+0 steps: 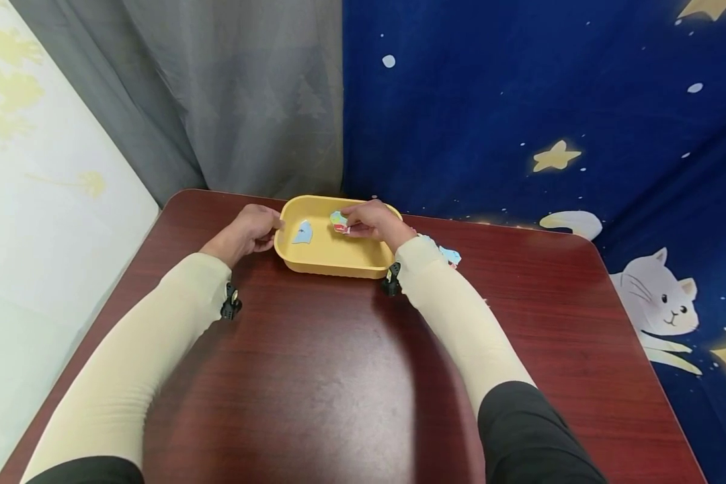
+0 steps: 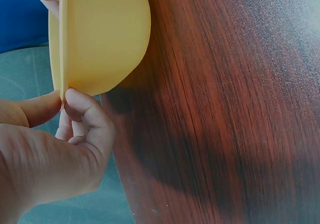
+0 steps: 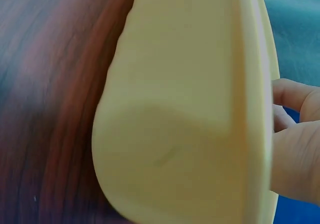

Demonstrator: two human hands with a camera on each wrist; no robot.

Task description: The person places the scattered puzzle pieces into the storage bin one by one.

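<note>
A yellow plastic basin [image 1: 339, 255] stands near the table's back edge. My left hand [image 1: 254, 227] pinches its left rim between thumb and fingers, as the left wrist view shows close up at the hand [image 2: 60, 144]. Over the basin's inside, my right hand [image 1: 372, 220] pinches a small flat colourful piece [image 1: 339, 222] in green, red and light blue. A light-blue flat piece [image 1: 302, 232] lies on the basin's floor to the left. In the right wrist view the basin's wall [image 3: 175, 109] hides part of the right hand [image 3: 297, 139] and the piece it holds.
More flat light-blue and red pieces [image 1: 450, 256] lie on the dark red wooden table [image 1: 314, 363], right of the basin and partly behind my right forearm. A grey curtain [image 1: 266, 101] and a blue star-patterned curtain [image 1: 460, 121] hang behind the table.
</note>
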